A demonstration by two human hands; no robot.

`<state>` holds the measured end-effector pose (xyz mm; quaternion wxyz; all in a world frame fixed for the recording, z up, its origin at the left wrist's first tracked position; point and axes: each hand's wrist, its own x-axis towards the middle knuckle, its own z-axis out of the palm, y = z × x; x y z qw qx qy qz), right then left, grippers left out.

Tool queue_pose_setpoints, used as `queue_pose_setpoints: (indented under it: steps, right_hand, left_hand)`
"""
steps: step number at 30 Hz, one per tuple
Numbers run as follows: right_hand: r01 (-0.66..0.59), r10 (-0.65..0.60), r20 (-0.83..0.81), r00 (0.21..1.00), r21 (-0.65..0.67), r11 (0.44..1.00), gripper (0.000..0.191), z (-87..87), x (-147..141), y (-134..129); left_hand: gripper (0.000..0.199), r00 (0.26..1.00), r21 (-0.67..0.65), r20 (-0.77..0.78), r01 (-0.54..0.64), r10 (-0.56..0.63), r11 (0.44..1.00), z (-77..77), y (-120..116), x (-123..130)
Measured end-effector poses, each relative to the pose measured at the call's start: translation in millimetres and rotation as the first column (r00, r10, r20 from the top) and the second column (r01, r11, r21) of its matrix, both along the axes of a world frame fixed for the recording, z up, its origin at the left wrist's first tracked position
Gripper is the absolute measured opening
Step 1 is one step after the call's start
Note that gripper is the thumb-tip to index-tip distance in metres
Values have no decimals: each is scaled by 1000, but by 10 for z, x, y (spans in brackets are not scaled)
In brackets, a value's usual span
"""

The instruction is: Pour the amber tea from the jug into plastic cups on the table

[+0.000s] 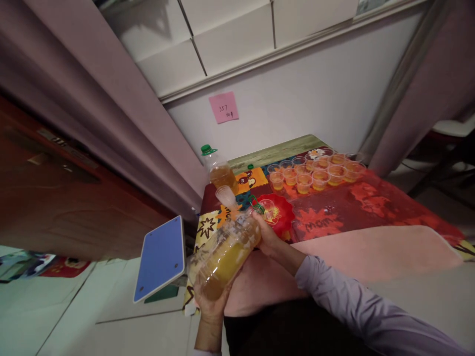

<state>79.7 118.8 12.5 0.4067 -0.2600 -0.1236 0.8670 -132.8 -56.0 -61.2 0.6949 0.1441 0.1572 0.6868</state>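
A large clear plastic bottle with yellowish liquid lies tilted between my two hands, its green-ringed neck up and to the right. My left hand cups the bottle's base from below. My right hand grips it near the neck. Just beyond the neck is a red scalloped plate with a clear plastic cup on it. Behind the bottle, a stack of clear cups leans at an angle. Several small cups with orange-looking liquid stand in rows at the back right.
A second bottle with a green cap, partly filled with amber liquid, stands at the table's back left. A loose green cap lies near it. The patterned tablecloth covers the table. A blue board is at the left, below a curtain.
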Motion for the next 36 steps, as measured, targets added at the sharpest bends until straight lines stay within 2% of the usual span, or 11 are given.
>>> queue_pose_setpoints:
  steps: [3,6,11,22,28,36]
  right_hand:
    - [7,-7,-21,1000,-1,1000,45,24,-6,5]
    - [19,-19,-31,999,-29,999,44,59,-2,5]
    - [24,-27,-53,998,-44,999,42,119,21,7]
    - [20,-20,-50,999,-3,1000,45,143,19,9]
    - [41,-40,-47,998,16,999,46,193,19,-3]
    - [16,-15,-49,999,11,1000,47,225,32,8]
  left_hand:
    - [61,1000,140,11,23,-24,990,63,-2,-36]
    - [61,995,156,3,97,-98,983,110,-11,-81]
    - [64,990,226,2,135,-139,965,147,10,-107]
    - [61,993,204,-22,115,-113,972,225,31,-56]
    - [58,999,163,-20,30,-28,986,205,19,-36]
    - [58,999,189,-25,43,-39,981,258,29,-44]
